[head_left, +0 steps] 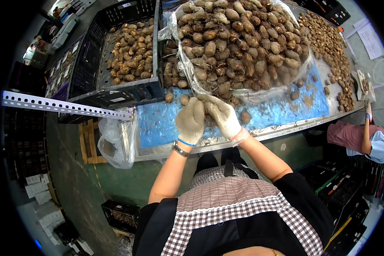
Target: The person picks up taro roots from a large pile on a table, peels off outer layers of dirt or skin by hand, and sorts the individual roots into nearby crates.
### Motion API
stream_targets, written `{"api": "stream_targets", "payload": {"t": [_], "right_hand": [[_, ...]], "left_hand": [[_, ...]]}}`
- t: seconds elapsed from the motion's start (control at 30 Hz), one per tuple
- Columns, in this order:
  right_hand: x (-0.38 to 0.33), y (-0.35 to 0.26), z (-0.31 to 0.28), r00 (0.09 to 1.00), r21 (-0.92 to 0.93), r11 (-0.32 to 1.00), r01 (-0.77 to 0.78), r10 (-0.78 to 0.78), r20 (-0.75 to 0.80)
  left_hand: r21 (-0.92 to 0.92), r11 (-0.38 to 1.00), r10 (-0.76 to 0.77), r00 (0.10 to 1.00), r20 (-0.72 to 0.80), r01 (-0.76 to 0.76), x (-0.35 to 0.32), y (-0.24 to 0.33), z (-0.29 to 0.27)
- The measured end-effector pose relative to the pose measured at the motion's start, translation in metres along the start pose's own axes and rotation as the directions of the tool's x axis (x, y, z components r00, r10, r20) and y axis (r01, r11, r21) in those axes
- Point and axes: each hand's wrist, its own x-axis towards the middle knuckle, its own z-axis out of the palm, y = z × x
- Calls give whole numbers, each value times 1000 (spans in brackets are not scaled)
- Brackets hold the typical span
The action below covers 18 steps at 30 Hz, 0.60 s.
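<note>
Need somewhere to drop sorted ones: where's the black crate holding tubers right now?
In the head view, the black crate sits upper left on the table, left of the big tuber pile and beyond the left hand.

I see the worktop running across in front of me, with a big heap of tubers piled on a plastic sheet at its middle. Both my hands meet at the near foot of that heap: my left hand just left of my right hand, touching. A few loose tubers lie on the worktop right of them. Left of the heap stands a crate with tubers in it. Along the worktop's right edge runs a row of smaller tubers. Another person stands at the far right end. A plastic bag hangs at the worktop's left end
</note>
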Motion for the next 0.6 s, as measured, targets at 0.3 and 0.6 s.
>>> {"api": "stream_targets", "payload": {"t": [0.3,0.6], "right_hand": [[-6,4,5,943,-83,940,331,-328,48],[-18,6,-12,984,428,903,39,39,-173]], "left_hand": [[-555,289,-181,614,769,780,37,-47,-14],[-458,831,-303,947,104,316,3,-23,10]]}}
